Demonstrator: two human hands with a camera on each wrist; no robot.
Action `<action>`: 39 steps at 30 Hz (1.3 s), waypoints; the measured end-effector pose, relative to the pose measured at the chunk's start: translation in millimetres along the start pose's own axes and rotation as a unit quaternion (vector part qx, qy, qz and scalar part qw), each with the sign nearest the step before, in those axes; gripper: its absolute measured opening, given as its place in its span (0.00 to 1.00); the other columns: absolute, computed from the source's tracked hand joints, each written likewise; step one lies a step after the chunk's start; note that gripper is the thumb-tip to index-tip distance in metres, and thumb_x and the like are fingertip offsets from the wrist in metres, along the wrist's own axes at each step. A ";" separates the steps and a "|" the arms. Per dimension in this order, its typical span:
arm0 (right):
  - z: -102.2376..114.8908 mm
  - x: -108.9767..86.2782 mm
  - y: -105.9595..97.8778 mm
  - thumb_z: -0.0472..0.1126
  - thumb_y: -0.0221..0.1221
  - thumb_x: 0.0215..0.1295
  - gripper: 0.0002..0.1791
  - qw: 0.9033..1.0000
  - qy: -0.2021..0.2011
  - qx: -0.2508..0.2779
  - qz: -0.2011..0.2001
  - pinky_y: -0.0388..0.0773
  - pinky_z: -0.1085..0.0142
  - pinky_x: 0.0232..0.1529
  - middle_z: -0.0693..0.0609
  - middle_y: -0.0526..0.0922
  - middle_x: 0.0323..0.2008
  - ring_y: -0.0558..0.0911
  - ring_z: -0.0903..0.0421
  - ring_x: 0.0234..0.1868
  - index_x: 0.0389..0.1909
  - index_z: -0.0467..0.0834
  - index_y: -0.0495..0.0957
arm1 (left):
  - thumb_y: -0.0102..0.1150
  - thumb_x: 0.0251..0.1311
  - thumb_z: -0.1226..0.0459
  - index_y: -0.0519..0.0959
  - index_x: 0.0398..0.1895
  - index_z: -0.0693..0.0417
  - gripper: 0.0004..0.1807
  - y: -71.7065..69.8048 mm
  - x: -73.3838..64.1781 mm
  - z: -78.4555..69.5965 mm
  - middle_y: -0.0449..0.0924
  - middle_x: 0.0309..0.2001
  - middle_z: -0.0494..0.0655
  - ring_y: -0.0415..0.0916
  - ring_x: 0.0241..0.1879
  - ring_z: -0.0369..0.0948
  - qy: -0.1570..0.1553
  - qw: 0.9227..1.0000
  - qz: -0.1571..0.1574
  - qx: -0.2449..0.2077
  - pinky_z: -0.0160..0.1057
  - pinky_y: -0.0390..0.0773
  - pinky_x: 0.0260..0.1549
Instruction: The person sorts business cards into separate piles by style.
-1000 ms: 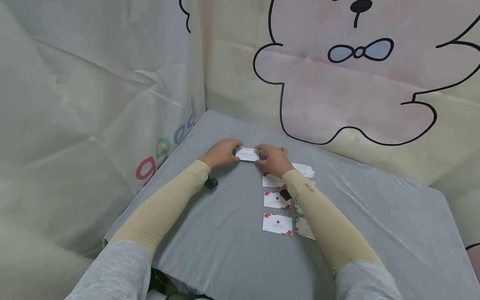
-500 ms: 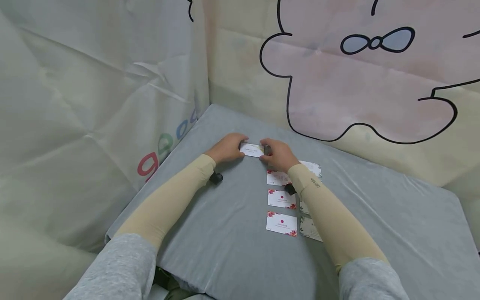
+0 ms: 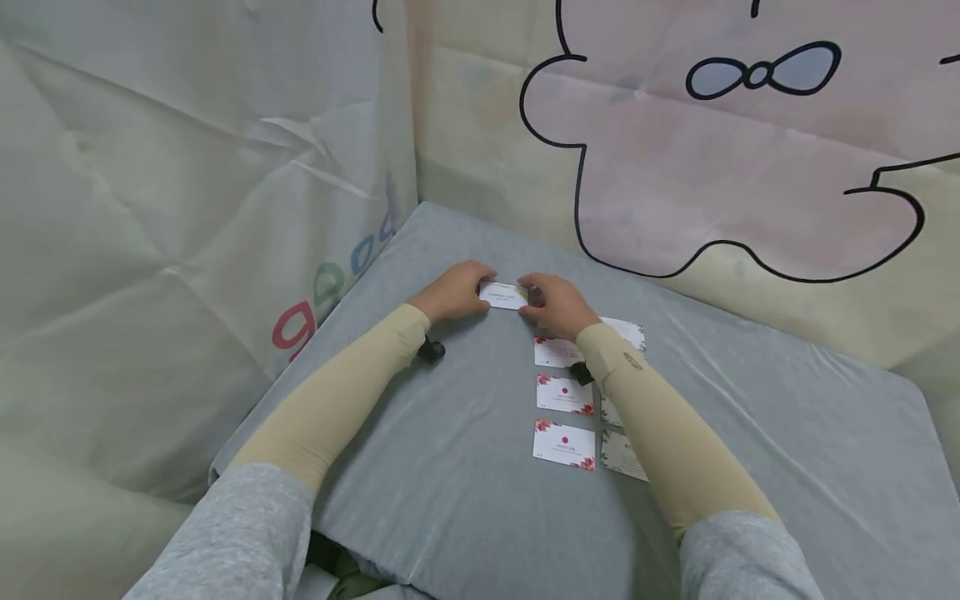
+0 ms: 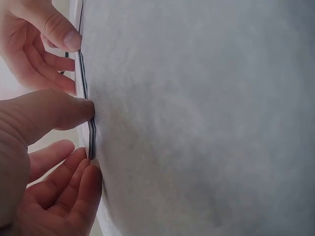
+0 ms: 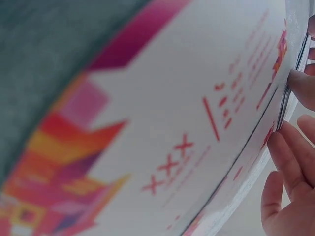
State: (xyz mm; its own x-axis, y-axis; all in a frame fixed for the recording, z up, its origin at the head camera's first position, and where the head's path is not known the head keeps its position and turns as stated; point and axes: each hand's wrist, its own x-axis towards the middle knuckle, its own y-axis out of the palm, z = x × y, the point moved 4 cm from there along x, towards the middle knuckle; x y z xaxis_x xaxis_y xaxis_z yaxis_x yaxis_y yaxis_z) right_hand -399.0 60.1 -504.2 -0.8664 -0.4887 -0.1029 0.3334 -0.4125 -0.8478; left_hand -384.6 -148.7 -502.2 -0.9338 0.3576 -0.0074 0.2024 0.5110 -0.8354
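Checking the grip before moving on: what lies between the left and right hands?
A white-topped stack of cards, held at its ends by the left hand and right hand; the head view shows it.

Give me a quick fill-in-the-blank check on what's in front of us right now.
1. In the head view, the right hand grips the card stack at its ____ end (left or right), opposite the left hand.
2. The lowest fully visible card has ____ corner flowers.
3. The tablecloth is ____.
4. The printed bow tie is filled pale ____.

Missing words: right; red; grey; blue.
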 end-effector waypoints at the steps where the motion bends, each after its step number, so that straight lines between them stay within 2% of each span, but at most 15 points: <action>1: -0.8 -1.8 -0.2 0.45 0.69 0.74 0.32 1.000 0.000 0.000 -0.002 0.80 0.46 0.67 0.46 0.81 0.68 0.82 0.45 0.65 0.76 0.49 0.74 | 0.70 0.65 0.65 0.75 0.74 0.63 0.34 0.9 0.5 -0.6 0.79 0.69 0.57 0.76 0.69 0.50 0.003 1.000 0.001 0.001 0.48 0.73 0.74; 7: -9.8 -12.2 -5.6 0.45 0.70 0.73 0.31 1.000 0.017 -0.007 -0.014 0.80 0.46 0.69 0.47 0.82 0.67 0.83 0.47 0.65 0.75 0.51 0.75 | 0.70 0.66 0.64 0.75 0.74 0.63 0.34 8.2 6.9 -8.2 0.79 0.69 0.58 0.75 0.69 0.51 0.032 0.999 0.011 0.001 0.48 0.72 0.75; 11: -21.6 -23.3 -9.9 0.47 0.68 0.75 0.33 1.000 0.022 -0.007 -0.017 0.69 0.40 0.77 0.46 0.79 0.72 0.81 0.45 0.70 0.77 0.51 0.73 | 0.71 0.65 0.63 0.73 0.76 0.63 0.36 13.8 7.1 -15.7 0.77 0.72 0.58 0.71 0.75 0.52 0.032 0.999 0.013 0.024 0.49 0.65 0.80; 14: -35.1 -37.4 -15.6 0.49 0.67 0.76 0.34 0.999 0.043 -0.003 -0.032 0.64 0.37 0.80 0.47 0.76 0.76 0.77 0.44 0.75 0.79 0.52 0.71 | 0.73 0.63 0.60 0.74 0.76 0.60 0.38 18.5 7.0 -26.9 0.77 0.74 0.57 0.69 0.77 0.54 0.047 0.997 0.010 0.062 0.52 0.63 0.81; 16: -44.7 -48.7 -21.1 0.50 0.67 0.76 0.34 0.997 0.067 0.001 -0.047 0.68 0.36 0.78 0.48 0.75 0.77 0.74 0.44 0.77 0.79 0.53 0.70 | 0.74 0.63 0.58 0.75 0.76 0.58 0.38 22.1 8.6 -37.3 0.79 0.73 0.56 0.69 0.76 0.55 0.066 0.995 0.008 0.078 0.55 0.63 0.80; 20: -56.8 -64.2 -30.4 0.51 0.68 0.75 0.34 0.994 0.087 -0.006 -0.066 0.63 0.33 0.80 0.48 0.75 0.77 0.71 0.43 0.79 0.79 0.53 0.71 | 0.73 0.64 0.56 0.77 0.74 0.56 0.36 28.7 13.9 -54.4 0.82 0.70 0.51 0.69 0.75 0.55 0.094 0.992 0.016 0.077 0.59 0.65 0.75; 24: -52.4 -52.6 -23.5 0.51 0.68 0.74 0.34 0.996 0.077 -0.016 -0.053 0.49 0.30 0.83 0.48 0.76 0.77 0.70 0.42 0.80 0.78 0.52 0.72 | 0.75 0.64 0.55 0.78 0.73 0.54 0.34 31.2 15.2 -43.0 0.83 0.68 0.50 0.71 0.73 0.53 0.086 0.994 0.020 0.071 0.59 0.68 0.72; 27: -46.5 -39.1 -12.1 0.51 0.69 0.73 0.35 0.997 0.069 -0.025 -0.040 0.45 0.29 0.82 0.47 0.76 0.76 0.70 0.41 0.81 0.78 0.51 0.73 | 0.78 0.63 0.54 0.79 0.71 0.55 0.35 31.6 12.6 -30.3 0.84 0.65 0.50 0.73 0.72 0.52 0.067 0.995 0.021 0.066 0.60 0.68 0.71; 31: -40.4 -26.0 -0.2 0.52 0.71 0.71 0.35 0.997 0.057 -0.038 -0.028 0.50 0.30 0.80 0.47 0.78 0.75 0.71 0.41 0.80 0.77 0.51 0.74 | 0.78 0.63 0.54 0.80 0.71 0.56 0.35 28.6 7.3 -21.9 0.86 0.62 0.50 0.74 0.71 0.52 0.043 0.997 0.020 0.063 0.60 0.66 0.72; 39: -29.3 -15.5 5.9 0.52 0.72 0.71 0.36 0.998 0.041 -0.051 -0.020 0.56 0.34 0.76 0.47 0.77 0.76 0.72 0.43 0.79 0.77 0.50 0.73 | 0.75 0.67 0.55 0.78 0.74 0.53 0.34 20.2 5.7 -12.6 0.86 0.62 0.47 0.73 0.72 0.50 0.037 0.997 0.016 0.065 0.61 0.62 0.73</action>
State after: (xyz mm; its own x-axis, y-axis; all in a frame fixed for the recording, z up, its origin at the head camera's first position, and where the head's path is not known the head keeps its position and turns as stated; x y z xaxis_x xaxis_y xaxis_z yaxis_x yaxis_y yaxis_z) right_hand -394.5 87.7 -522.9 -0.9067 -0.4080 -0.1066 0.2620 -0.3470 -0.9005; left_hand -382.1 -126.6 -512.2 -0.9025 0.4306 0.0012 0.1868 0.3939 -0.9000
